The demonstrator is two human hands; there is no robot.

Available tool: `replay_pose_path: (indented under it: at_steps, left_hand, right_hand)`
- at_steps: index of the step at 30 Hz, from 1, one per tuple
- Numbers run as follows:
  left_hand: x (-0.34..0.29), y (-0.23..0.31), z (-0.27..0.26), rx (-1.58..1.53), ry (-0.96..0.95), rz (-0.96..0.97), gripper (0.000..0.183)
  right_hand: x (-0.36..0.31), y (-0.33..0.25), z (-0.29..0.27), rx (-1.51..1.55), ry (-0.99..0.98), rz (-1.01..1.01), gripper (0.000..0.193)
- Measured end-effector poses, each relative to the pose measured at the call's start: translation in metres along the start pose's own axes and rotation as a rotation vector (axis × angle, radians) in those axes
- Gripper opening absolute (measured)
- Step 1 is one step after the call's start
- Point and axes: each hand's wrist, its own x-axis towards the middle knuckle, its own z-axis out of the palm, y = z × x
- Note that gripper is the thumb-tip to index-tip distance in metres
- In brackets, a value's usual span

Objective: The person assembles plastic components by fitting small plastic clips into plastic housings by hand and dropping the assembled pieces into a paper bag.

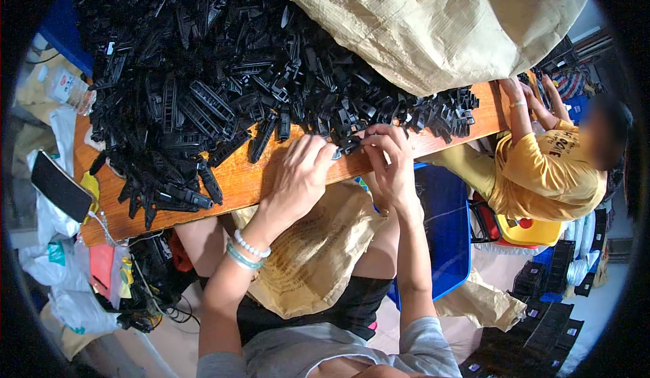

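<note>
A small black plastic part (349, 145) is held at the front edge of the wooden table (250, 181). My left hand (301, 175) pinches it from the left, with its fingertips partly hidden. From the other side, the thumb and curled fingers of my right hand (391, 158) close on the same part. Just beyond my hands lies a big heap of black plastic parts (203, 100), long ribbed ones to the left. Smaller, blockier pieces (433, 115) lie to the right. A tan woven sack (318, 256) rests across my lap.
A large tan sack (440, 26) covers the heap's far right. To the left is a phone (61, 187) among plastic bags. A blue bin (443, 222) stands beside my right leg. At right, a person in a yellow shirt (542, 168) works at the table.
</note>
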Motion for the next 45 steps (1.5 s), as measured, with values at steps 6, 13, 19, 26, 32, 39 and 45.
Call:
replay_pose_path:
  at_steps: [6, 13, 19, 26, 32, 39, 45]
  left_hand:
    - [-0.009, -0.004, -0.024, -0.110, -0.036, -0.084, 0.024]
    - [-0.024, -0.013, -0.036, -0.205, -0.105, -0.078, 0.030]
    - [-0.025, -0.013, -0.041, -0.289, -0.183, -0.182, 0.025]
    - [-0.019, -0.011, -0.037, -0.099, -0.071, -0.120, 0.015]
    - [-0.023, -0.017, -0.037, -0.159, -0.096, -0.106, 0.017]
    - [-0.019, -0.011, -0.038, -0.137, -0.131, -0.008, 0.015]
    - [-0.020, -0.010, -0.041, -0.181, -0.141, -0.052, 0.025]
  right_hand:
    - [-0.001, -0.015, 0.007, 0.149, -0.164, 0.163, 0.021]
    - [0.000, -0.016, -0.002, 0.324, -0.299, 0.282, 0.020]
    - [-0.008, -0.010, 0.005, 0.301, -0.205, 0.303, 0.020]
    - [-0.013, -0.012, 0.003, 0.272, -0.194, 0.263, 0.023]
    - [-0.015, -0.018, -0.001, 0.325, -0.310, 0.231, 0.027]
    - [-0.011, -0.032, 0.003, 0.191, -0.303, 0.117, 0.031]
    - [-0.022, -0.037, 0.007, 0.203, -0.232, 0.171, 0.028]
